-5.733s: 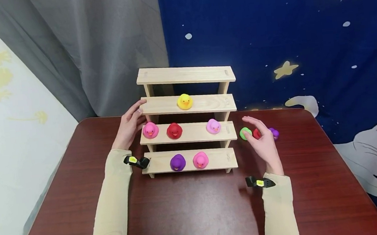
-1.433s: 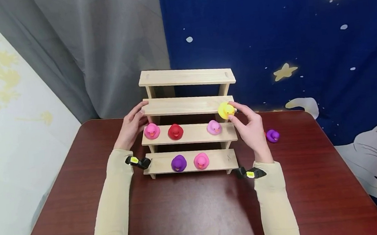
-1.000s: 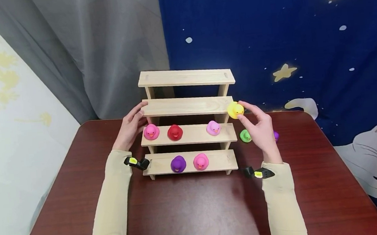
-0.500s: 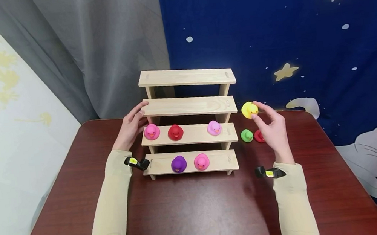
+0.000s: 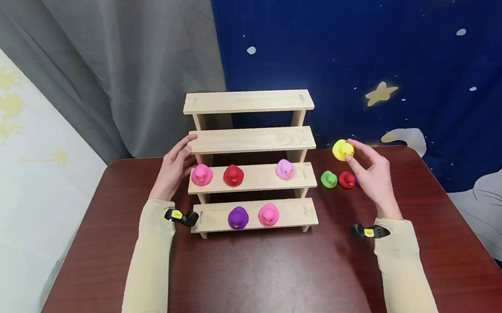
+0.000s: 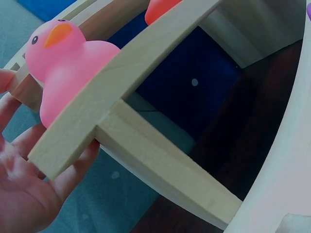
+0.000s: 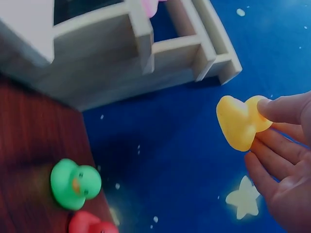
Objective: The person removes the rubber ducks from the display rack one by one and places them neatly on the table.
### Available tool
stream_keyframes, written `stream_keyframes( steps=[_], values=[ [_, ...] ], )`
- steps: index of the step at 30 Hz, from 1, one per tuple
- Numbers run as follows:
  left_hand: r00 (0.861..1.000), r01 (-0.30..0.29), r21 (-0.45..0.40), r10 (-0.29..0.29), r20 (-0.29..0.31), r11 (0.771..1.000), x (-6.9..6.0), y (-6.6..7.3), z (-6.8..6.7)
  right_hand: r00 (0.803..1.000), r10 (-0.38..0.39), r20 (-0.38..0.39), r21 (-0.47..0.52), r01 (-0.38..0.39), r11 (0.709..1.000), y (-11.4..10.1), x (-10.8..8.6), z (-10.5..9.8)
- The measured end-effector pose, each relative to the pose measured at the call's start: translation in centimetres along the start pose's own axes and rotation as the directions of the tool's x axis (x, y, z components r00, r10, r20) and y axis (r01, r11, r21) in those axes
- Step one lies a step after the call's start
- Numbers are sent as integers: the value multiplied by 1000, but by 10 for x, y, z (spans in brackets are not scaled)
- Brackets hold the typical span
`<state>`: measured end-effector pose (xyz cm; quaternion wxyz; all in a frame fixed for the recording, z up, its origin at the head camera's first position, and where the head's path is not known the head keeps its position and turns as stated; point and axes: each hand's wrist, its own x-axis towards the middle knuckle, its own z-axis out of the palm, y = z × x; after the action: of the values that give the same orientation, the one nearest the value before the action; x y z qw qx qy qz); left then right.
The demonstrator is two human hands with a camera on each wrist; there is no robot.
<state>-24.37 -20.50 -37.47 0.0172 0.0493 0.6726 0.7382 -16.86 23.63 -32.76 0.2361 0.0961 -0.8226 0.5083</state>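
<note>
Between the thumb and fingers of my right hand [image 5: 374, 174] is a yellow rubber duck [image 5: 343, 150], held in the air right of the wooden step stand [image 5: 249, 140]. My left hand [image 5: 171, 170] holds the left end of the stand's second board from the top. In the left wrist view, a pink duck [image 6: 73, 73] sits close to those fingers. On the board below the held one are a pink duck [image 5: 201, 175], a red duck [image 5: 233, 176] and a light pink duck [image 5: 285, 169]. The lowest board bears a purple duck [image 5: 238, 218] and a pink duck [image 5: 268, 215].
On the table [image 5: 263, 281], right of the stand, a green duck [image 5: 329, 179] and a red duck [image 5: 347, 180] stand side by side. A purple duck beyond them is mostly hidden by my right hand. Grey and blue curtains [image 5: 293, 31] hang behind.
The yellow duck, earlier on the second board from the top, has been picked up by my right hand and carried rightward off the stand. My left hand has stayed at the board's end.
</note>
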Motion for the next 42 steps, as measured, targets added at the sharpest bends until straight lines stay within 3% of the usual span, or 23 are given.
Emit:
stream_keyframes(
  steps=[8, 15, 26, 42],
  values=[
    [1000, 9, 8, -9, 2, 1000, 1, 2, 0, 999, 31, -17, 6, -31, 1000, 19, -7, -11],
    [1000, 9, 2, -10, 3, 1000, 0, 0, 1, 999, 41, -20, -104, -43, 994, 33, -11, -20],
    [1000, 1, 0, -1, -1, 1000, 0, 0, 1, 992, 106, -71, -171, -117, 978, 92, -16, -45],
    [1000, -3, -15, 3, 0, 1000, 0, 1, 2, 986, 162, -32, -284, -165, 945, 115, -26, -62]
  ],
)
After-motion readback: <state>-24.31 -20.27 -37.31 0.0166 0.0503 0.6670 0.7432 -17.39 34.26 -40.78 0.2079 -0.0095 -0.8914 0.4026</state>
